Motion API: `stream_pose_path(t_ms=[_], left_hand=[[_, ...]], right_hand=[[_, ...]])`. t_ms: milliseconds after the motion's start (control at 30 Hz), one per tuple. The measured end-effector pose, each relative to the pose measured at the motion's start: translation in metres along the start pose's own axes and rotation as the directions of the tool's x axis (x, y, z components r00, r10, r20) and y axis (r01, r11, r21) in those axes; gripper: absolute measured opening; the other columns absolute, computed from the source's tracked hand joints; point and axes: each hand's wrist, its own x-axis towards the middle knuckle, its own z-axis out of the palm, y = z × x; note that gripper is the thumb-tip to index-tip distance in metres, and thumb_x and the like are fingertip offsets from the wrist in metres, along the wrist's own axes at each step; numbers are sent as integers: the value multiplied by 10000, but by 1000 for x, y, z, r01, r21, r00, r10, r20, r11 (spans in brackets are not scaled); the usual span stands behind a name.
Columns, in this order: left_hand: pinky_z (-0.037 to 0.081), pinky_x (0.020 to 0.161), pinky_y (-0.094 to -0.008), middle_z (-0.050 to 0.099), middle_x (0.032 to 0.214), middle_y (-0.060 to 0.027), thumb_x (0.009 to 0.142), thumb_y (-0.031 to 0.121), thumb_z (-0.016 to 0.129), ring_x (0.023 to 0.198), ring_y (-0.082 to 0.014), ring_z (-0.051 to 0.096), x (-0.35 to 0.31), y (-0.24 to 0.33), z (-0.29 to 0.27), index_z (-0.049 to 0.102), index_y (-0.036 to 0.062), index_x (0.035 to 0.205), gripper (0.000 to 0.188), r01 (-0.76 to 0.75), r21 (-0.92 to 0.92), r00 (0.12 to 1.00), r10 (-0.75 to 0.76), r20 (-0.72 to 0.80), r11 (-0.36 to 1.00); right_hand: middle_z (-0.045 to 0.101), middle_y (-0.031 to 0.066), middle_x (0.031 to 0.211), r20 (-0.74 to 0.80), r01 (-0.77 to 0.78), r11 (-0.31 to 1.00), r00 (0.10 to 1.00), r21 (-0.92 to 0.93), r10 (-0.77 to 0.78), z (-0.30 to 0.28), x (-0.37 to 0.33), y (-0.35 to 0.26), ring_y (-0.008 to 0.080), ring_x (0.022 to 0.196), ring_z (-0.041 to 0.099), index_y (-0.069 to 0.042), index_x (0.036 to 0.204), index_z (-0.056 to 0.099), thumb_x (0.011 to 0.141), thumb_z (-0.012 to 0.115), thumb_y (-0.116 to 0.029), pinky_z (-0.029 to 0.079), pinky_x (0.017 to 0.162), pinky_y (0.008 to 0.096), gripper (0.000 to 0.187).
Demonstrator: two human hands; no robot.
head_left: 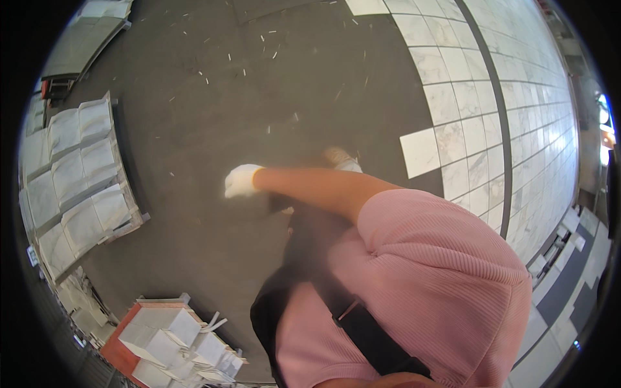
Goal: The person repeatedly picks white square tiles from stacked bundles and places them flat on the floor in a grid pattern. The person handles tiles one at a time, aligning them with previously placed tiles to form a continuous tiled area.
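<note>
Tiling job site. Bare grey screed [246, 129] half covered with marble tiles [491, 129]. Tile stacks [77, 174] and boxes [174, 343] alongside.

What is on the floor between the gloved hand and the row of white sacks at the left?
In the head view, only bare grey floor lies between the gloved hand and the white sacks.

Floor [213, 97]: dark grey screed, bare, scattered with small pale chips. Right side: laid white marbled tiles [498, 116] in a grid, crossed by one dark strip [495, 97]; one plain white tile [420, 152] at the grid's edge. Left: rows of white bagged packs [77, 181] on a pallet. Near left: stacked white boxes [174, 339] on a red-orange base. Far left: pale slabs [87, 35]. Bright daylight glare on the far right tiles.
</note>
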Motion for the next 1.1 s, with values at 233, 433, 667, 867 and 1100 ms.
stream_pose_path(t_ms=[233, 433, 667, 867, 1100], left_hand=[[513, 604, -341, 671, 982, -129, 927, 288, 681, 718, -167, 604, 74, -6, -98, 498, 31, 1413, 579, -28, -29, 999, 27, -29, 999], [511, 599, -336, 670, 991, -126, 926, 284, 684, 718, -164, 603, 116, -16, -152, 476, 36, 1440, 607, -51, -48, 997, 48, -63, 998], [510, 593, -331, 669, 1001, -122, 925, 279, 686, 718, -160, 601, 148, -9, -165, 452, 42, 1472, 641, -90, -103, 989, 77, -127, 991], [504, 575, -293, 660, 1064, -88, 911, 249, 711, 738, -142, 606, 148, 17, -175, 319, 58, 1555, 778, -47, -444, 994, 0, -106, 895], [527, 948, -402, 675, 1271, -175, 824, 440, 722, 1118, -305, 667, 131, 37, -179, 451, 160, 1504, 784, 163, -329, 850, -302, -432, 930]], right_hand=[[727, 120, 825, -226, 98, 981, 965, -167, -135, 62, 43, 31, 280, 720, 715, -62, 962, 744, 887, 600, -363, 565, 695, 437, 342], [739, 123, 922, -269, -285, 946, 933, -152, 238, 54, -8, 33, 301, 845, 713, -96, 1005, 744, 907, 608, -317, 565, 752, 437, 278], [726, 109, 856, -288, -396, 915, 870, 77, 400, 63, 6, 34, 276, 746, 695, -80, 994, 725, 955, 565, -292, 553, 675, 394, 268], [719, 208, 967, -185, -100, 792, 983, -603, -16, 72, 66, 32, 421, 936, 690, -52, 948, 717, 786, 645, -88, 566, 808, 480, 181], [729, 202, 1005, 153, 107, 375, 984, -921, 95, 26, 207, 33, 403, 950, 708, -98, 948, 745, 874, 584, -119, 575, 811, 504, 178]])
